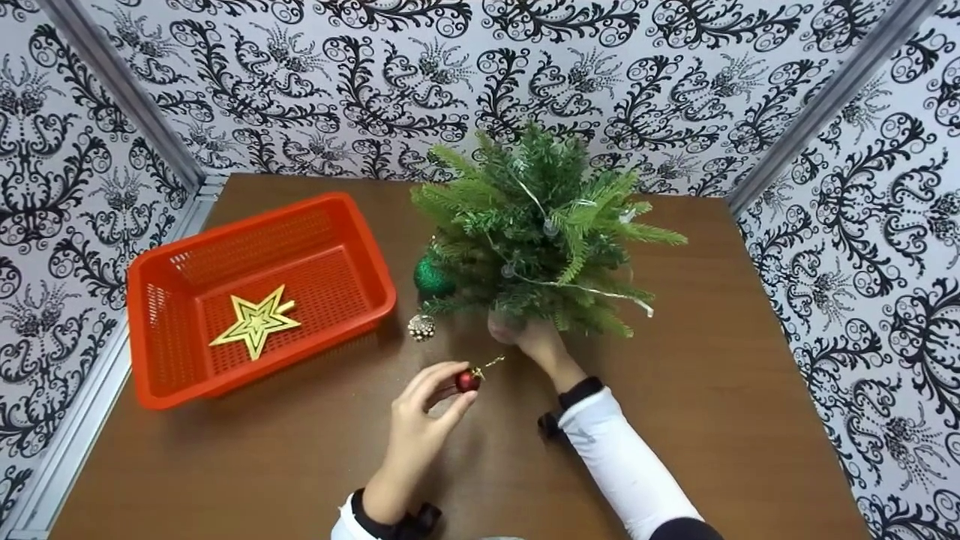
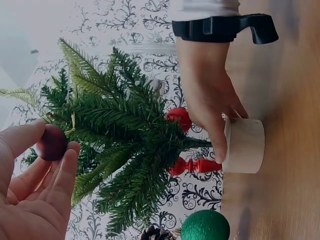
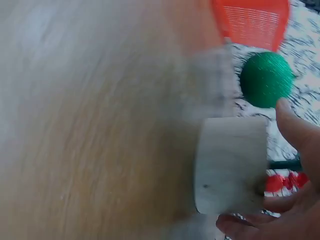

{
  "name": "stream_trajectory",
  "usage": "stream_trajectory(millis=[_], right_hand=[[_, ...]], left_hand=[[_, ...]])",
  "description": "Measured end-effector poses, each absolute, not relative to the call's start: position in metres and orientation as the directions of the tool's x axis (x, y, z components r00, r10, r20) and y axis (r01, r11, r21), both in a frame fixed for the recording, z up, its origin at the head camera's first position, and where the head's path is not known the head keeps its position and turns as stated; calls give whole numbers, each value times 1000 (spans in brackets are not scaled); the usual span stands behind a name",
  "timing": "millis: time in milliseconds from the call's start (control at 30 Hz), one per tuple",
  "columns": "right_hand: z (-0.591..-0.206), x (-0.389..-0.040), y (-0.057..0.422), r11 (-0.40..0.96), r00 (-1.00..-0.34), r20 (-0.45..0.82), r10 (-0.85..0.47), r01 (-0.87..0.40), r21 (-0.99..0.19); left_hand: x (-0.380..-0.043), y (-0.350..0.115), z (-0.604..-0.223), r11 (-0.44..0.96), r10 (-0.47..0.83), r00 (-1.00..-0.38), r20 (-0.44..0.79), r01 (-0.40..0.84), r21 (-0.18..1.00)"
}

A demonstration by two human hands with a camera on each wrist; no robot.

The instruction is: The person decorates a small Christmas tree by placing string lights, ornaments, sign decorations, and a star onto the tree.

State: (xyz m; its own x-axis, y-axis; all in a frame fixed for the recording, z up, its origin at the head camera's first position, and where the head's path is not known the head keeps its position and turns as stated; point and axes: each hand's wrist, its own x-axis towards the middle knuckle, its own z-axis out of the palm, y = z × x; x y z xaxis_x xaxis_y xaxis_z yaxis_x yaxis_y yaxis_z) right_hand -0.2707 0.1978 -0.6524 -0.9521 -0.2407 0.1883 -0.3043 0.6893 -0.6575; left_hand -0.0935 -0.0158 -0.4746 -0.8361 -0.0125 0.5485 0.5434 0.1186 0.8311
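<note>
My left hand [image 1: 424,420] pinches a small dark red ball ornament [image 1: 468,380] between thumb and fingertips, its gold string sticking out. It stands in front of a small artificial Christmas tree [image 1: 532,225]. Under the branches my right hand [image 1: 541,343] grips the tree's pale round base [image 2: 245,145]; in the right wrist view the thumb and fingers lie to either side of it. A glittery green ball [image 1: 433,277] and a pine cone [image 1: 421,327] hang at the tree's left side. The left wrist view shows a red ball [image 2: 179,119] and a red spindle-shaped ornament [image 2: 200,165] low among the branches.
An orange-red plastic basket [image 1: 247,266] stands left of the tree, with a gold star [image 1: 256,322] inside. A light string with clear bulbs [image 1: 551,227] winds round the branches. Black-and-white patterned walls [image 1: 300,90] enclose the brown table [image 1: 705,360] at the back and sides.
</note>
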Motion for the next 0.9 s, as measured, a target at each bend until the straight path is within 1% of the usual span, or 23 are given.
stream_trajectory(millis=[33,67,100,167,233,333,400,467,533,600,667,733,900], right_hand=[[-622,-256,195,636,-981,88,-172,-178,-751],[-594,-242,193,575,-994,10,-107,-70,-815],[-576,-230,193,540,-995,34,-96,-81,-838],[-549,-208,193,540,-995,64,-79,-97,-836],[-532,-188,194,535,-991,102,-87,-133,-835],[-518,-164,194,459,-982,126,-141,-178,-870],[-505,-150,191,343,-972,145,-183,-201,-918],[-497,-140,188,185,-955,191,-229,-235,-954],[-488,-132,184,47,-939,234,-251,-253,-966],[-483,-127,181,-31,-927,259,-270,-260,-965],[-478,-124,178,-57,-923,262,-284,-256,-965],[-474,-122,176,-37,-924,248,-292,-248,-968],[-465,-118,172,83,-947,161,-278,-191,-978]], left_hand=[[-93,-15,-473,119,-13,-834,551,546,829],[-92,-15,-470,123,-16,-831,556,550,826],[-90,-14,-466,128,-20,-828,560,553,823],[-89,-14,-459,143,-26,-815,579,570,809],[-87,-13,-453,166,-31,-808,588,576,800],[-87,-12,-449,187,-28,-799,601,586,788],[-87,-11,-448,185,-27,-805,593,579,794],[-87,-9,-449,176,-19,-802,596,585,792],[-86,-8,-449,168,-9,-801,599,589,790],[-85,-7,-450,167,1,-803,596,588,792],[-84,-6,-450,167,14,-806,592,586,793],[-83,-5,-450,163,24,-813,581,577,800],[-83,-2,-449,137,40,-805,592,591,795]])
